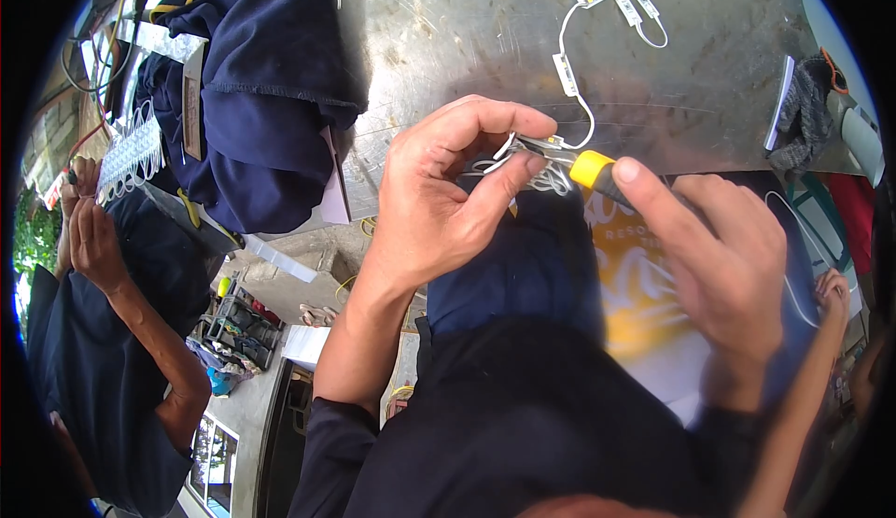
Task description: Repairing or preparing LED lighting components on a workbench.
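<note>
My left hand (434, 187) pinches a small white LED module and its thin white wires (553, 180) between thumb and fingers. In my right hand (723, 247) is a screwdriver (592, 170) with a yellow-and-black handle, index finger stretched along it. Its metal shaft reaches to the module at my left fingertips, but the exact contact is hidden by the fingers and wires. From there the white wire runs up to a chain of LED modules (566, 75) lying on the metal table (429, 42).
Dark blue cloth (271, 98) is heaped at the table's left. A co-worker's hand (93, 243) on the left is by a bundle of white LED modules (133, 152). Another person's hand (831, 289) is at right. A grey knitted glove (803, 112) lies at the right edge.
</note>
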A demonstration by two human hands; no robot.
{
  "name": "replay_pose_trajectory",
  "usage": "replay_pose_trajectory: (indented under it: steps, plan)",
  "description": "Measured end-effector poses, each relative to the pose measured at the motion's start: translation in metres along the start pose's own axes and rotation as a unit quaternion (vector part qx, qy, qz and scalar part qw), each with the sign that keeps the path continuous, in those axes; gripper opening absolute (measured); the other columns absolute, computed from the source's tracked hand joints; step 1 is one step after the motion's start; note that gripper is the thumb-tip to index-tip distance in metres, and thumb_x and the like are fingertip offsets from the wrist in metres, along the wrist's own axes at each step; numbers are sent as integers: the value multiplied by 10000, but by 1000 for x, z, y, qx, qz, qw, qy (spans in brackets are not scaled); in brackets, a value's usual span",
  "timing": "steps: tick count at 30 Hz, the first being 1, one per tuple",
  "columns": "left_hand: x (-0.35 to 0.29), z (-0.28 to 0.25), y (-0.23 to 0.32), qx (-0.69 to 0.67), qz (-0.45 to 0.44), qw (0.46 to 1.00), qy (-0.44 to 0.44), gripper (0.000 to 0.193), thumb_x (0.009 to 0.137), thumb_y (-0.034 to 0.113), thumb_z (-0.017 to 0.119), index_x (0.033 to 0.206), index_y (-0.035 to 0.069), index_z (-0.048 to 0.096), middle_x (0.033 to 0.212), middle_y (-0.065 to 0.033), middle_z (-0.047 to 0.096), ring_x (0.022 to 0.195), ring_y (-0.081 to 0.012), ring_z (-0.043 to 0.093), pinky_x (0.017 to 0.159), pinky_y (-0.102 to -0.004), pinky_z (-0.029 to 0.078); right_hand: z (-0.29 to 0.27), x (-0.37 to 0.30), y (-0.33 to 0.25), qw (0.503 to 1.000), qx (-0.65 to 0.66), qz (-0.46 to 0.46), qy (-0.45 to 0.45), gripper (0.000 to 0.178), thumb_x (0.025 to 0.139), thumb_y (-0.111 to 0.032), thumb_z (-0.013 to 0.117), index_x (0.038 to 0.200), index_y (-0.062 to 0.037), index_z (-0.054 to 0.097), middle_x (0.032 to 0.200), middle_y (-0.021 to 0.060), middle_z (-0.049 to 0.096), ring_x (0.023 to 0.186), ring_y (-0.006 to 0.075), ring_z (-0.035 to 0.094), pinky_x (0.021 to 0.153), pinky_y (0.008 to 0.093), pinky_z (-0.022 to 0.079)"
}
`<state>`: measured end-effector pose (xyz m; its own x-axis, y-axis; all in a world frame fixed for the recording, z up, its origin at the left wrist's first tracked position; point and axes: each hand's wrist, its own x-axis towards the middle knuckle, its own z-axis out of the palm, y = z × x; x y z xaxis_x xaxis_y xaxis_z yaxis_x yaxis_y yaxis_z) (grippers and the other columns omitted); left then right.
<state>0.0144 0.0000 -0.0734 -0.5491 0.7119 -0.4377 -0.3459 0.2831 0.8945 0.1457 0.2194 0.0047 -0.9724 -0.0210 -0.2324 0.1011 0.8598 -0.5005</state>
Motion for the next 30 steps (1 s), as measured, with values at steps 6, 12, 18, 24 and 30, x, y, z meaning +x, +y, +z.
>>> replay_pose_trajectory:
  steps: [6, 12, 18, 24, 30]
  plan:
    - [8, -6, 0, 174, 67, 982, 22, 276, 850, -110, 773, 1102, 3, 760, 1047, -78, 750, 945, -125, 685, 809, -275, 550, 13, 4, 1, 998, -54, -5, -5, 631, 754, 10, 733, 1346, -207, 755, 878, 83, 634, 713, 255, 624, 634, 370, 508]
    - [21, -2, -5, 377, 208, 900, 69, 290, 756, -22, 809, 1016, 106, 796, 920, -17, 743, 877, -214, 653, 822, -334, 492, 29, 9, 7, 997, -71, -1, 13, 624, 772, -45, 724, 1365, -235, 748, 895, 79, 630, 694, 245, 602, 631, 367, 510]
    - [16, 0, -7, 444, 188, 870, 101, 332, 745, 32, 837, 1048, 166, 822, 1085, -48, 686, 1038, -248, 594, 949, -370, 453, 36, 15, 6, 997, -65, -11, 46, 607, 794, -86, 708, 1376, -256, 742, 875, 61, 601, 673, 235, 574, 609, 357, 489]
    - [21, -13, -6, 438, 183, 875, 95, 317, 750, 57, 860, 1021, 220, 843, 1197, -51, 614, 1071, -277, 522, 947, -400, 450, 38, 18, 0, 995, -94, -4, 45, 614, 804, -132, 697, 1403, -265, 722, 837, 46, 530, 645, 226, 535, 594, 355, 468]
    - [25, -21, -14, 429, 223, 871, 90, 298, 731, 46, 837, 981, 210, 837, 1178, -45, 636, 1075, -271, 537, 946, -395, 432, 36, 20, -10, 994, -99, 10, 37, 634, 812, -147, 678, 1435, -263, 699, 829, 47, 490, 648, 217, 520, 591, 360, 450]
